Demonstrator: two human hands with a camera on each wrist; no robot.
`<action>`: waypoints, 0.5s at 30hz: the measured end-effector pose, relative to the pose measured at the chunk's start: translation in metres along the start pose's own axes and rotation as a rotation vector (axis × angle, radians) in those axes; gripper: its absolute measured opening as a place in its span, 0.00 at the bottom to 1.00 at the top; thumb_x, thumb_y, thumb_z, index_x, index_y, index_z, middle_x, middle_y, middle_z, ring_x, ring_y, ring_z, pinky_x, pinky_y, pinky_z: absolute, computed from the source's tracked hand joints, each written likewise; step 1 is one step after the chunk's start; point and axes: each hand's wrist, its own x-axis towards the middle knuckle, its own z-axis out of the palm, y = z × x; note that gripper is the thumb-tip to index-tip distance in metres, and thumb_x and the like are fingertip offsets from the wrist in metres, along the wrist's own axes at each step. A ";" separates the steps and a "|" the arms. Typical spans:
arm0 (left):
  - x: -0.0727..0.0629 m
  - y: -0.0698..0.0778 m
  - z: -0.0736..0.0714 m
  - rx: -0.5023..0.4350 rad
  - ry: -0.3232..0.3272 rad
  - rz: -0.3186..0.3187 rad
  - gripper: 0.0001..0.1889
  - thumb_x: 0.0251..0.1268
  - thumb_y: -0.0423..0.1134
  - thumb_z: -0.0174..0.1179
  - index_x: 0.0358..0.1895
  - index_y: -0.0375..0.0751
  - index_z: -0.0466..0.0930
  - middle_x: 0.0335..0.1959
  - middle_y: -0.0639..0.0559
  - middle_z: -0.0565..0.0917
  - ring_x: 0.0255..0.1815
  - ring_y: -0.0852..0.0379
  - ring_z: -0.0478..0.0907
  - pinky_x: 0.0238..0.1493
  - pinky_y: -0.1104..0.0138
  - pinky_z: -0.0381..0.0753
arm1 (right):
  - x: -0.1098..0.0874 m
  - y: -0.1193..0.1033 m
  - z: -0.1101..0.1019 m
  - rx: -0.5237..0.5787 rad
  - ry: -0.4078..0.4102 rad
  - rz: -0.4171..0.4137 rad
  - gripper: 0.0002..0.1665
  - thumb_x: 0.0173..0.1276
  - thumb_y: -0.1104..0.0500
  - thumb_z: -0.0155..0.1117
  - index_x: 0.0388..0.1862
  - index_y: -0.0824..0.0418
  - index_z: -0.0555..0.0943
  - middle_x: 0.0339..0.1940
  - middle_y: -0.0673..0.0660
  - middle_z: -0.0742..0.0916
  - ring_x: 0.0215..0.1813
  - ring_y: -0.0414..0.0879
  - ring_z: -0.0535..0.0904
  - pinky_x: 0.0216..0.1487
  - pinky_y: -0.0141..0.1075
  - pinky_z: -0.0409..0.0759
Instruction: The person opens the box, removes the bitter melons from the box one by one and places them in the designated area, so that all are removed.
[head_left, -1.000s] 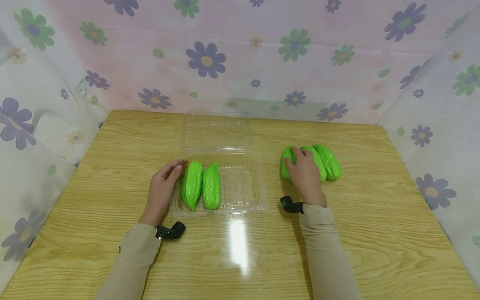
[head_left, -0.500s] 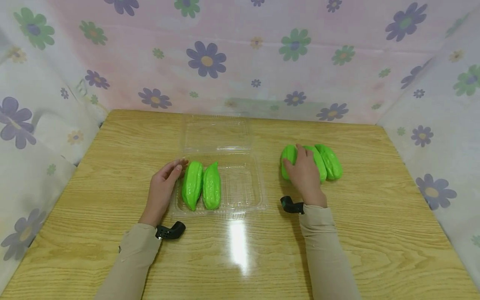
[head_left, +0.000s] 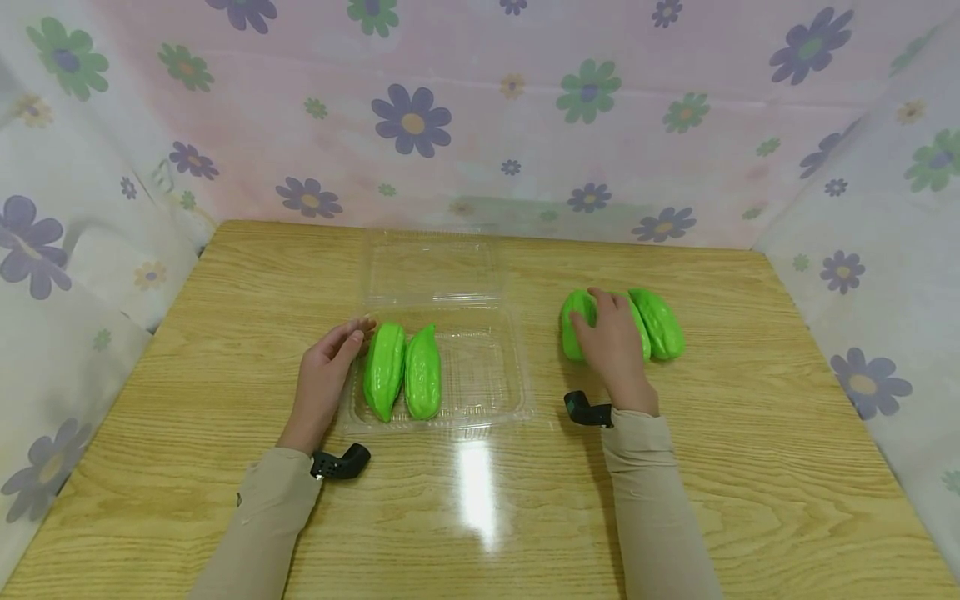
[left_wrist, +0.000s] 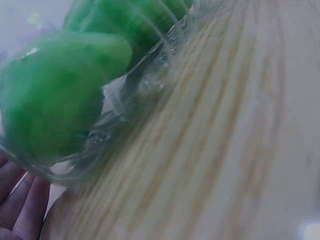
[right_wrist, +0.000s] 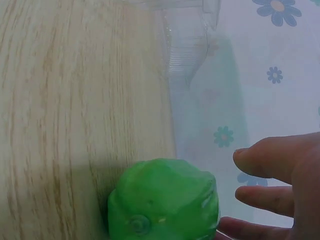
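Two glossy green ridged vegetables, like bitter melons, lie side by side in the left part of a clear plastic clamshell box [head_left: 480, 375]: a left one [head_left: 384, 371] and a right one [head_left: 423, 379]. My left hand [head_left: 322, 375] rests at the box's left wall, fingers extended; in the left wrist view its fingers [left_wrist: 32, 210] are beside the clear wall. My right hand [head_left: 615, 354] hovers over a row of similar vegetables, partly hiding the middle. The leftmost [head_left: 573, 342] and rightmost [head_left: 657, 325] show. In the right wrist view, thumb and fingers are spread above a green vegetable [right_wrist: 162, 202].
The box's clear lid [head_left: 431, 265] lies folded back towards the flowered cloth [head_left: 480, 150] behind the table. Wood-grain tabletop [head_left: 525, 517] spreads around both hands. Black wrist cameras sit on the left [head_left: 341, 462] and right [head_left: 587, 410] sleeves.
My right hand has shifted slightly right, and more of the leftmost vegetable in the row shows. My left hand and the box stay in place.
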 end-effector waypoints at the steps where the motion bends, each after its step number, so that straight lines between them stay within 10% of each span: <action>1: 0.000 0.000 0.000 0.002 -0.001 -0.001 0.23 0.63 0.52 0.50 0.56 0.43 0.73 0.53 0.52 0.76 0.54 0.59 0.71 0.53 0.70 0.72 | 0.000 0.000 -0.001 0.002 0.008 -0.007 0.31 0.67 0.49 0.50 0.64 0.62 0.62 0.61 0.68 0.64 0.54 0.64 0.68 0.50 0.56 0.70; 15: 0.000 -0.001 0.000 0.002 -0.002 -0.004 0.23 0.63 0.53 0.50 0.56 0.43 0.73 0.53 0.52 0.76 0.55 0.60 0.70 0.53 0.70 0.72 | 0.000 0.004 -0.012 0.138 0.014 -0.058 0.28 0.68 0.47 0.49 0.62 0.60 0.66 0.59 0.64 0.69 0.56 0.59 0.66 0.52 0.54 0.68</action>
